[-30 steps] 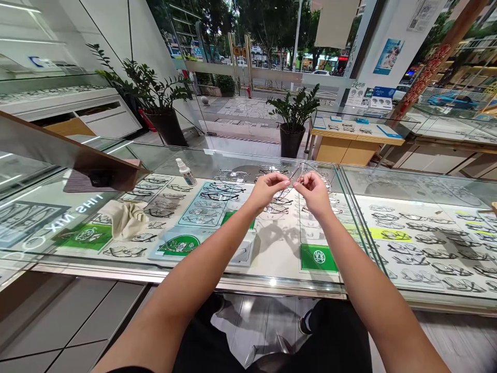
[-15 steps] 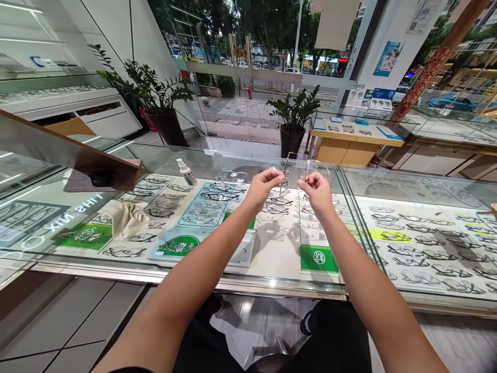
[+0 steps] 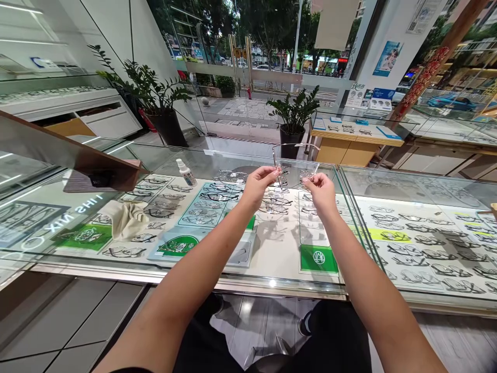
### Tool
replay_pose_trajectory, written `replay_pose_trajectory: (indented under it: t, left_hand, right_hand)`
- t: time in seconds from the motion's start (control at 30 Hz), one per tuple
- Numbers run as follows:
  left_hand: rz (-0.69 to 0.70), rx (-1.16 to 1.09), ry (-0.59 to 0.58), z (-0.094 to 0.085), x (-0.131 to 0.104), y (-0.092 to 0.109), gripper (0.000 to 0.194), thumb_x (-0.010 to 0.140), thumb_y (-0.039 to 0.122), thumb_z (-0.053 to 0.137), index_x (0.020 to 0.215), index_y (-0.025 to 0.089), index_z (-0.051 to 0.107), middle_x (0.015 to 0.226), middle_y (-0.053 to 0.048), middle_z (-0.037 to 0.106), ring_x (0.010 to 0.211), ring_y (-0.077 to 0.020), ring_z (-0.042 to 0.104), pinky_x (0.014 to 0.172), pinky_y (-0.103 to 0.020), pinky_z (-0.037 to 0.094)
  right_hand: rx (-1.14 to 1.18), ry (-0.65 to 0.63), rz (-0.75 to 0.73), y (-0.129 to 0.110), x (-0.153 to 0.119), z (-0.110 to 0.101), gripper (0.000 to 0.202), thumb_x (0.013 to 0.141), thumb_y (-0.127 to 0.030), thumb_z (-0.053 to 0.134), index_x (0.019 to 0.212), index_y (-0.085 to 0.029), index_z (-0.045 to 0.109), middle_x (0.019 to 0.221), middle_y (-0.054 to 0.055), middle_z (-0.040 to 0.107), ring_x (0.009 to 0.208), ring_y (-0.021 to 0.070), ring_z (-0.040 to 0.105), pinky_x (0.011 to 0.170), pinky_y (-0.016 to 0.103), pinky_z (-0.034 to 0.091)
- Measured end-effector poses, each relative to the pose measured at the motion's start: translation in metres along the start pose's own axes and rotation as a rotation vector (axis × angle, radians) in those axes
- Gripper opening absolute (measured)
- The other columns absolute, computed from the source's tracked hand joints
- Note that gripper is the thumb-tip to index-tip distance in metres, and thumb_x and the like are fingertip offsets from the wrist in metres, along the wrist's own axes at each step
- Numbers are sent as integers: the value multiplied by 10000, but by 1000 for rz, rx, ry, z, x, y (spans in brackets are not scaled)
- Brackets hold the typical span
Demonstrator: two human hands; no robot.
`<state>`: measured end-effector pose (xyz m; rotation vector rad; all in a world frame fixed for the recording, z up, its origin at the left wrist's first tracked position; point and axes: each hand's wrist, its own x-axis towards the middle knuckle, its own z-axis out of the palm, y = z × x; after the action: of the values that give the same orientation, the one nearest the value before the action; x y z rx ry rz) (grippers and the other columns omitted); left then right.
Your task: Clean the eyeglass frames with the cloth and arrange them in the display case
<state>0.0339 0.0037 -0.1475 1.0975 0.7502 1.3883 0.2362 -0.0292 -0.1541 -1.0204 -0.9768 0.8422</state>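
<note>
A thin-rimmed pair of eyeglasses (image 3: 297, 145) is held up over the glass display counter (image 3: 279, 282) in both my hands. My left hand (image 3: 257, 187) pinches its left side between thumb and fingers. On the other side, my right hand (image 3: 323, 190) is closed in a similar pinch. The frame's upper part rises above my fingertips, against the plant pot behind. Fine details of the lenses and temples are too small to tell. Beneath the glass, several eyeglass frames (image 3: 276, 204) lie in rows below my hands.
A white spray bottle (image 3: 187, 173) stands on the counter at left, with a crumpled beige cloth (image 3: 126, 218) nearer me. A pale blue tray (image 3: 165, 248) lies left of my forearms. A wooden-edged panel (image 3: 73, 147) juts in from the left. Potted plants (image 3: 292, 139) stand beyond the counter.
My hands have moved slightly apart, the left one leftward and the right one rightward. The eyeglasses have turned, so their frame now spreads wide above my fingers.
</note>
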Motion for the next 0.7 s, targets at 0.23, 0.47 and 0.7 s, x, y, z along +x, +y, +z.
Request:
replay_pose_trajectory:
  t: [0.23, 0.47, 0.7]
  left_hand:
    - [37, -12, 16, -1, 2, 0, 433, 639, 487, 1007, 894, 223, 776, 1107, -59, 827, 1097, -210, 742, 955, -328, 530]
    - [132, 98, 52, 0, 0, 1, 450, 657, 537, 989, 905, 216, 793, 1076, -82, 828, 1108, -249, 742, 992, -382, 548]
    - [150, 139, -81, 6, -6, -1, 404, 681, 508, 990, 880, 201, 819, 1060, -92, 819, 1059, -249, 731, 1002, -426, 565]
  right_hand:
    - [-95, 58, 17, 9, 4, -6, 559, 627, -530, 916, 719, -269, 431, 743, -20, 602, 821, 201, 622, 790, 351, 472]
    - [-210, 59, -199, -5, -8, 1, 349, 815, -397, 801, 789, -269, 478, 820, 0, 657, 745, 175, 562, 716, 334, 444]
    - [-339, -137, -328, -17, -25, 10, 166, 941, -282, 675, 857, -262, 534, 826, -17, 601, 693, 161, 494, 678, 336, 381]
